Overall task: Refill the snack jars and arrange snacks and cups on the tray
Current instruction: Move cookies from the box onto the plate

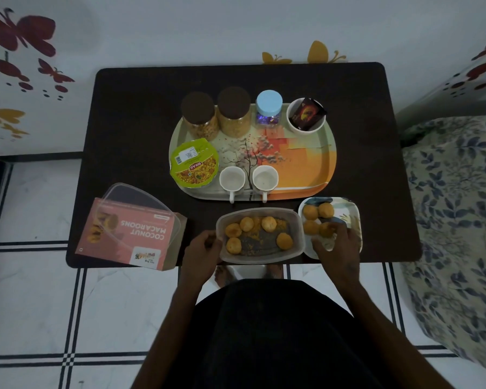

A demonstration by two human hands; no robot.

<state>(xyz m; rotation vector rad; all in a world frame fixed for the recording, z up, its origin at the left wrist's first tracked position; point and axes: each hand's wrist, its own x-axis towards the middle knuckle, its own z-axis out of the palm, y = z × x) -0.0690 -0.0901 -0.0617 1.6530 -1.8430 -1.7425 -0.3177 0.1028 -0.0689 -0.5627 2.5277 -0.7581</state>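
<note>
- My right hand (337, 242) was over the small plate (351, 213), just right of the clear container (260, 238); fingers curled down around a macaroon (326, 230) at the plate's near side. Looked like a pinch, though the hand hid part of the contact.
- Four macaroons sat on that plate counting the one under my fingers; five more were left in the container, with crumbs on its floor.
- My left hand (205, 249) gripped the container's left wall, fingers curled on the rim, steadying it.
- Judged step: moving macaroons from container to plate, roughly half over.
- The tray (306, 169) lay just behind the container. On it: two brown-lidded jars (201, 116) at the far left, both looking full of snack mix, so the refill seemed done; a blue-lidded jar (268, 109) of wrapped sweets beside them; a white bowl (306, 116) with a dark packet at the far right.
- Nearer on the tray: the green Bikaji cup (194, 164), sealed, at the left edge, and two white cups (232, 179), empty, handles toward the container.
- Left of the container: the coconut macaroons box (129, 234) with the clear lid (136, 207) resting on it.
- Left to do, my guess: finish plating, set the plate on the tray's bare right part, close the container.
- All on the dark table (141, 108).
</note>
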